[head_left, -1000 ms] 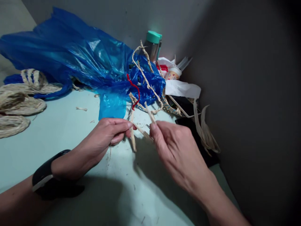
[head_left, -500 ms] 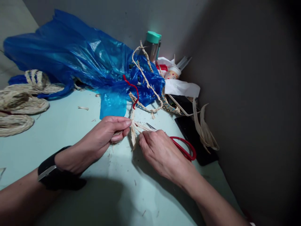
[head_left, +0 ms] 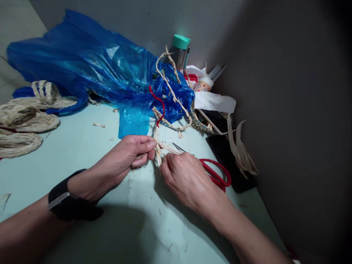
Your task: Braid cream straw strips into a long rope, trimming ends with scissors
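Pale dry fibre strands [head_left: 158, 151] fan out between my two hands. My left hand [head_left: 141, 148] pinches them at the point where they come together. Fingers curled, my right hand [head_left: 181, 172] is closed on the strands' right-hand part, its fingertips partly hidden. Above the pinch, the strands run up to a red cord [head_left: 160, 101] that lies over the blue bag. A thin braided fibre rope [head_left: 176, 99] loops beside the cord. Red-handled scissors [head_left: 216, 171] lie partly behind my right hand, with the blade tip showing.
A big blue plastic bag [head_left: 90, 62] spreads across the back. Fibre bundles [head_left: 30, 119] lie at left. A teal-lidded bottle [head_left: 180, 49], a paper cup [head_left: 204, 84] and a black phone-like slab [head_left: 229, 161] with loose fibre strips [head_left: 242, 150] stand or lie at right, near the wall.
My right hand has shifted slightly left, closer to the strands hanging below the pinch. My left hand keeps its pinch. The whole view has slid a little.
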Action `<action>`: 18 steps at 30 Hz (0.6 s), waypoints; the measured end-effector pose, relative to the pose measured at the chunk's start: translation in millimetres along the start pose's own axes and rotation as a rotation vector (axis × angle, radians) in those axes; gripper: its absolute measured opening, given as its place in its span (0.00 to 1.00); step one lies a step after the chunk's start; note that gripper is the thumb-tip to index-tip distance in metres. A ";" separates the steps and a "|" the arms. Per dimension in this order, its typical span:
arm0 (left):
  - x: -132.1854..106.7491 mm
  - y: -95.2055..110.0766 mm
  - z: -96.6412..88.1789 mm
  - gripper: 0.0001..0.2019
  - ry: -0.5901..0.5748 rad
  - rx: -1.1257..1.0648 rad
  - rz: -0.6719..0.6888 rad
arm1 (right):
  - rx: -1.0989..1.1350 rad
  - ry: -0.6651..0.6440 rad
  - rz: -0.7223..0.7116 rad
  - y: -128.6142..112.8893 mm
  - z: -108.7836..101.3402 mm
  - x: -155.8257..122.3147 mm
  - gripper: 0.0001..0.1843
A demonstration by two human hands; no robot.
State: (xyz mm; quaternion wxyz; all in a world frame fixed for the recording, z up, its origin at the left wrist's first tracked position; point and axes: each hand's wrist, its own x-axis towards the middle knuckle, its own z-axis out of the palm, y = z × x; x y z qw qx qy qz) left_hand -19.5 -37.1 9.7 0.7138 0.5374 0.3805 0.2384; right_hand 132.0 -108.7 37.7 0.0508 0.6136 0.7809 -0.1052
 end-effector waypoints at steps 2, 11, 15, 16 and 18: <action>-0.1 -1.9 -0.3 0.16 0.014 0.043 0.015 | 0.016 -0.008 -0.025 0.7 -0.1 -1.2 0.16; -0.1 -2.6 1.9 0.15 0.055 0.014 0.034 | 0.145 0.442 0.122 10.4 -13.2 -10.8 0.18; -1.4 0.9 3.8 0.16 0.043 0.030 0.051 | 0.117 0.338 0.038 16.5 -4.7 -1.5 0.11; -1.1 1.1 3.9 0.16 0.044 0.033 0.046 | 0.138 0.289 0.028 18.4 -2.2 0.8 0.11; 0.2 1.1 4.0 0.15 0.050 0.037 0.026 | 0.213 0.165 0.018 22.5 1.9 4.9 0.14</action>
